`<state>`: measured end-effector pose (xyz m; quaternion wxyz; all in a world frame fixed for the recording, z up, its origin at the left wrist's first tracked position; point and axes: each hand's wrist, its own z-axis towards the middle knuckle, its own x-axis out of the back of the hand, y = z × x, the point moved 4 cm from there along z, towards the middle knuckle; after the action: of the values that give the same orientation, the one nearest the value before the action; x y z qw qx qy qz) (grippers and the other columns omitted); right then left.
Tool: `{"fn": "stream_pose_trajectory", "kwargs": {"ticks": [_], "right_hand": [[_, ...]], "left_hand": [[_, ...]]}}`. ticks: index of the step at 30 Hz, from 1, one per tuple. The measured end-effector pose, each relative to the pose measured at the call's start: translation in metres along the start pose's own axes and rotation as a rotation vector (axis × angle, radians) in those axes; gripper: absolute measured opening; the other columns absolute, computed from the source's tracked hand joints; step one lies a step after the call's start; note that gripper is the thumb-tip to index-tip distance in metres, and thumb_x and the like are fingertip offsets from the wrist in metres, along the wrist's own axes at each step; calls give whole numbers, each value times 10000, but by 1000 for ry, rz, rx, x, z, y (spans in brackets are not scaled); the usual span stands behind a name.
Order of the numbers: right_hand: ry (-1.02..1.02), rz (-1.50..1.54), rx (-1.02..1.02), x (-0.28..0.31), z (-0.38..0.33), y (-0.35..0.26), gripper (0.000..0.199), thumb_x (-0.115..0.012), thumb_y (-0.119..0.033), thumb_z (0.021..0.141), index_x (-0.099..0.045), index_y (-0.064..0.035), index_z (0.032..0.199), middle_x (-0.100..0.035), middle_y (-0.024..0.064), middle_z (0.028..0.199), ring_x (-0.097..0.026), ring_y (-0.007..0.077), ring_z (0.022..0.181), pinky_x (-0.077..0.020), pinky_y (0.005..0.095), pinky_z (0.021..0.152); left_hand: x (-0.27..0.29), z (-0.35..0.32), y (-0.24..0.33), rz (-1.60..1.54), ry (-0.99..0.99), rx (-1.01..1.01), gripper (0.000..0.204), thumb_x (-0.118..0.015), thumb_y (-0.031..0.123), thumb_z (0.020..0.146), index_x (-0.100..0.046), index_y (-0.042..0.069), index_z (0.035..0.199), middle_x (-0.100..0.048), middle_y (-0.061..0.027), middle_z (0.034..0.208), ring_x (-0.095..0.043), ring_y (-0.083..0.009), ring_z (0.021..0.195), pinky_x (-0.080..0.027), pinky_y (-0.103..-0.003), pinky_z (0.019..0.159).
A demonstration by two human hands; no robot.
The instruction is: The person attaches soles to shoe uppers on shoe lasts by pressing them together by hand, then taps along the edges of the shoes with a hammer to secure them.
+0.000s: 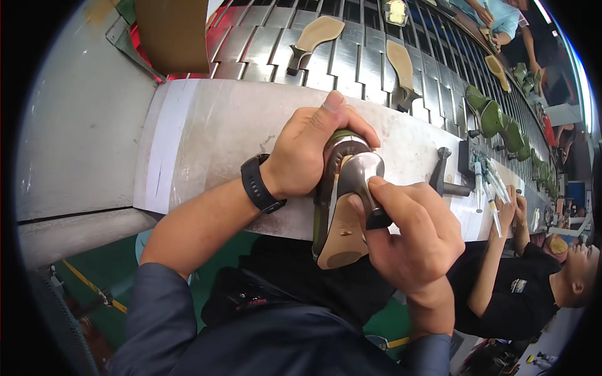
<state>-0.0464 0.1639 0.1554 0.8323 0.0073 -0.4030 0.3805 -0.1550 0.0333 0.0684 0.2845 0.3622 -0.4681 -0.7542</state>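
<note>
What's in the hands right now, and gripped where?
A high-heeled shoe, sole up. The left hand wraps its heel end; the right hand pinches the metallic heel near its tip.

Pale grey table (207, 125) fronts a slatted metal conveyor (351, 56); green floor (94, 263) with yellow line (94, 288) below; bright light at right.

Worktop (207, 131): pale grey, scuffed, running left to right.
Conveyor (351, 56): metal slats behind the worktop.
Tan soles (316, 34): upside-down shoes on lasts stood on the slats.
Green shoes (492, 119): lined up further right.
Cardboard box (172, 34): at upper left.
Co-worker (533, 276): in a black shirt, at right.
</note>
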Motion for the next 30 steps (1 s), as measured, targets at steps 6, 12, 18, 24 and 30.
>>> {"fn": "stream_pose_trajectory", "kwargs": {"ticks": [6, 12, 18, 24, 30], "right_hand": [[29, 9, 38, -18, 0, 8, 472, -760, 118, 608, -732, 99, 1079, -694, 129, 820, -642, 231, 631, -520, 329, 531], [36, 15, 58, -26, 0, 10, 455, -741, 126, 615, -731, 98, 1069, -695, 140, 827, -646, 234, 633, -521, 327, 532], [49, 2, 77, -31, 6, 16, 428, -723, 113, 600, -733, 71, 1026, -669, 122, 800, -618, 262, 623, -503, 378, 543], [20, 113, -385, -34, 3, 39, 230, -868, -68, 822, -687, 1, 946, -665, 73, 769, -589, 138, 632, -466, 298, 558], [-272, 682, -1015, -23, -47, 78, 339, -802, -286, 981, -679, 21, 909, -689, 21, 771, -614, 59, 653, -510, 228, 581]], "left_hand": [[0, 0, 7, 112, 3, 8, 885, -132, 550, 1150, -761, -48, 981, -714, -162, 1004, -646, -227, 954, -509, -344, 926], [5, -4, 3, 147, -4, -28, 870, -147, 559, 1149, -758, -42, 1001, -711, -156, 1015, -641, -218, 952, -507, -342, 913], [5, -3, 5, 167, 15, -157, 687, -312, 490, 1158, -739, -33, 1027, -703, -107, 936, -637, -166, 876, -514, -299, 845], [11, 20, -7, 210, 4, 19, 339, -629, 296, 1060, -760, -15, 1023, -732, -21, 880, -637, -69, 762, -517, -243, 695], [-12, 32, -12, 460, 88, 101, 396, -651, 316, 1057, -782, -43, 952, -759, -74, 884, -650, -96, 846, -521, -256, 788]]}}
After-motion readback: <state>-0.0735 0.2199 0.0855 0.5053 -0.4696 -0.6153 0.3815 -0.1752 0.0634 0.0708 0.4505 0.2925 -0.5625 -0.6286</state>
